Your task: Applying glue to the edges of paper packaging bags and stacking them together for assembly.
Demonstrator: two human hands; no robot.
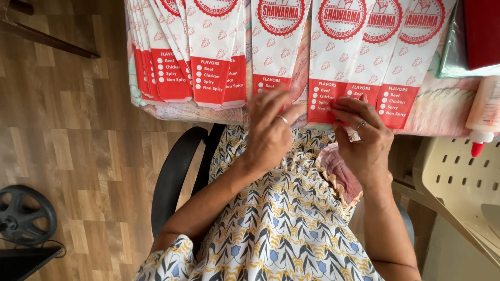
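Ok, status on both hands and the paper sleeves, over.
Left hand open over red-and-white paper sleeves. Right hand pinching one sleeve's red end. White glue bottle at right, clear.

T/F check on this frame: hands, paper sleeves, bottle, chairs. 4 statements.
1. Both hands, left hand and right hand, are at the lower ends of the red-and-white paper sleeves. True.
2. The sleeves lie in one neat stack. False: they are fanned out in overlapping rows along the table edge.
3. The squeeze bottle with the red tip is in the left hand. False: it lies at the right edge, untouched.
4. A ring shows on each hand. True.
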